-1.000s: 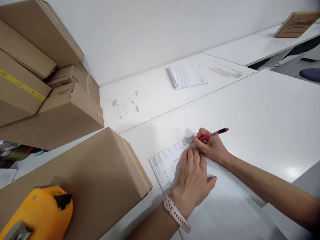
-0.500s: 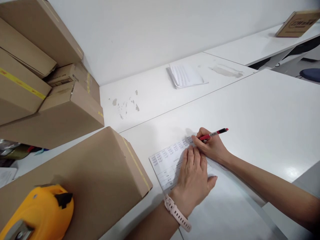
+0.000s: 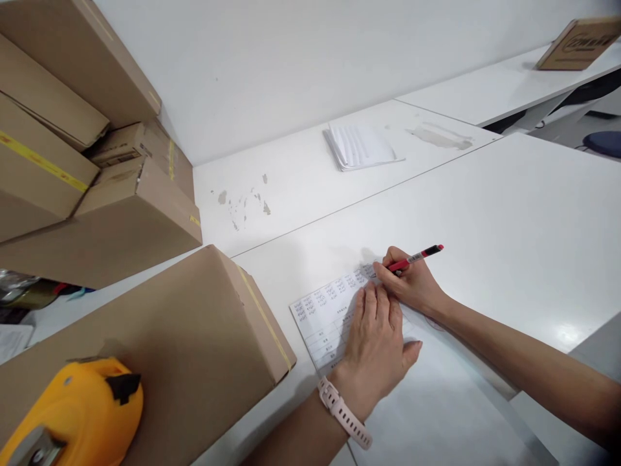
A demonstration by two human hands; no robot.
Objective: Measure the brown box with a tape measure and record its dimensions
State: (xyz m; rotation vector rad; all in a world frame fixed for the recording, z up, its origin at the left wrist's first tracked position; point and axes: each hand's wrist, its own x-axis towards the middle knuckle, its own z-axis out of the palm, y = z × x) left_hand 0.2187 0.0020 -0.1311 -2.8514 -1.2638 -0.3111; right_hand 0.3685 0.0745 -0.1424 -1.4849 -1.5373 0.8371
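Note:
A red pen (image 3: 414,258) with a black end is gripped in my right hand (image 3: 410,279), its tip hidden by my fingers near the top edge of a printed sheet (image 3: 316,327). Rows of small handwriting run along that top edge, above a printed table. My left hand (image 3: 376,340) lies flat on the sheet, fingers together and thumb out to the side, covering much of the table. A pale pink band is around my left wrist. The two hands are close together, left fingertips beside the right hand.
On a cardboard box (image 3: 174,336) at the left lies a yellow tape measure (image 3: 82,408). More boxes (image 3: 130,213) are stacked behind it. A pile of papers (image 3: 361,145) sits near the wall, and a small brown box (image 3: 579,44) stands at the far right.
My right hand and the pen have shifted very slightly. My left hand stays in place on the sheet.

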